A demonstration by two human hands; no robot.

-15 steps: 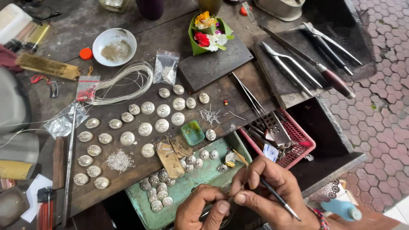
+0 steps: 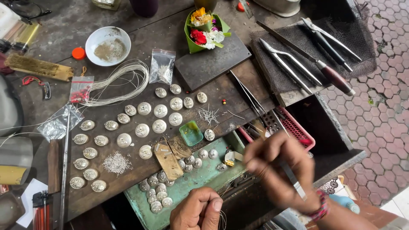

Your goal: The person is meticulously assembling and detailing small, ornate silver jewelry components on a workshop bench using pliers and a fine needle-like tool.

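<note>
My right hand [image 2: 277, 168], blurred by motion, grips slim metal tweezers [image 2: 294, 181] whose shaft points down and to the right. It hovers over the right end of a worn green tray [image 2: 200, 179]. My left hand [image 2: 198, 211] is at the bottom edge, fingers curled, pinching a thin silver wire [image 2: 222, 219]. Several round silver domed pieces [image 2: 159, 111] lie in rows on the dark wooden bench [image 2: 140, 170], and more of them [image 2: 155, 194] sit in the tray. A small green dish [image 2: 191, 133] stands at the tray's top edge.
A coil of silver wire [image 2: 119, 83], a white bowl of powder [image 2: 108, 46], small plastic bags [image 2: 162, 66], a flower offering [image 2: 203, 30] on a dark slab, tongs and tools [image 2: 298, 64] on mesh, a red basket [image 2: 296, 127], a brush [image 2: 38, 67], a heap of tiny silver rings [image 2: 116, 162].
My right hand has risen with the tweezers, away from my left hand and up over the tray's right end. My left hand stays low at the bottom edge.
</note>
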